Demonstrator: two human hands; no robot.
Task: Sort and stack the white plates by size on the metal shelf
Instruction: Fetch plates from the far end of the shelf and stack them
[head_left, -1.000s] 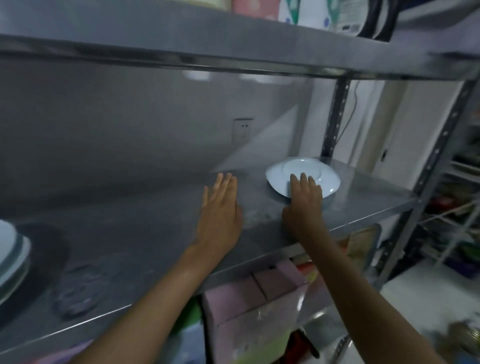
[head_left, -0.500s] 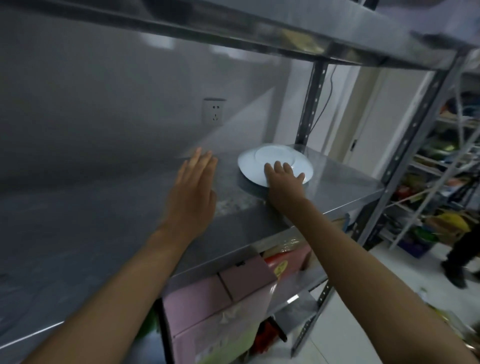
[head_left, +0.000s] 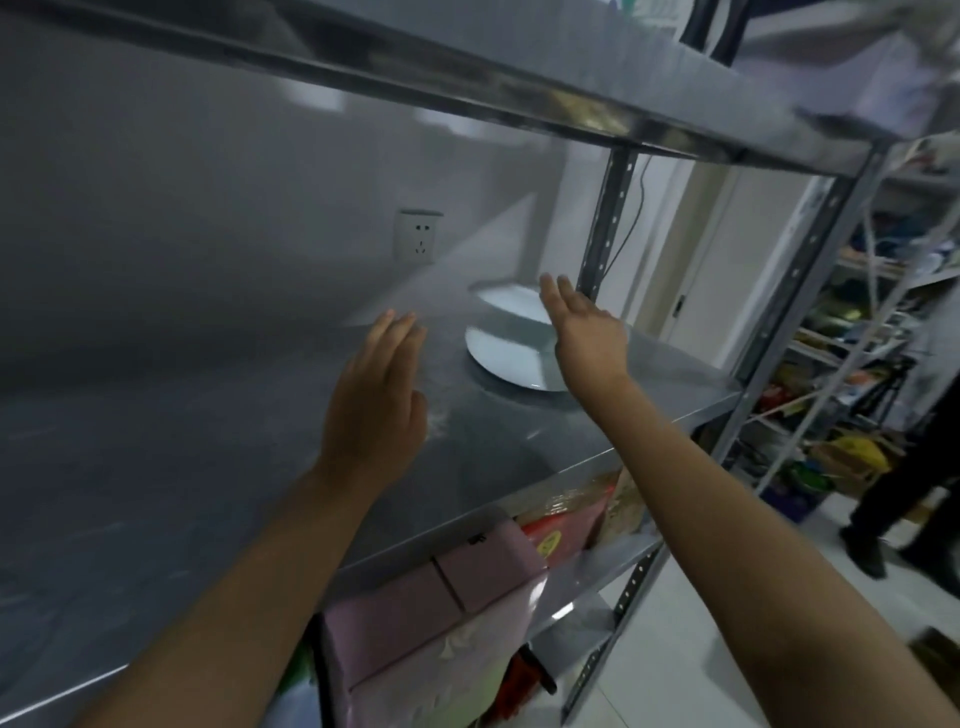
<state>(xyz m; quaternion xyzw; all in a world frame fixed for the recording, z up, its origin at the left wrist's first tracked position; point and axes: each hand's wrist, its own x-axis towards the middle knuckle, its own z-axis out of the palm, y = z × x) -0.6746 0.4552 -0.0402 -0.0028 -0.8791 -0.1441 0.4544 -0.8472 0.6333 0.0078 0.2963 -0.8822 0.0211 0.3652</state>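
A person's two bare hands reach over a metal shelf where white plates are being sorted. The left hand is held flat above the shelf surface, fingers straight and close together, holding nothing. The right hand is also empty, fingers extended and together, raised at the right edge of the plates; whether it touches them cannot be told through the blur.

A white plate lies on the far right part of the shelf, just left of the right hand and well right of the left hand. A second white shape, blurred, shows just beyond it and looks like another plate or bowl; how the two sit on each other cannot be made out.

On the grey wall behind, a white wall socket sits to the left of the plates. A perforated upright post stands at the far right corner. Below the shelf, pink boxes fill the lower level. At the far right edge, a standing person's dark trouser legs and shoes appear on the pale floor beside more shelving.
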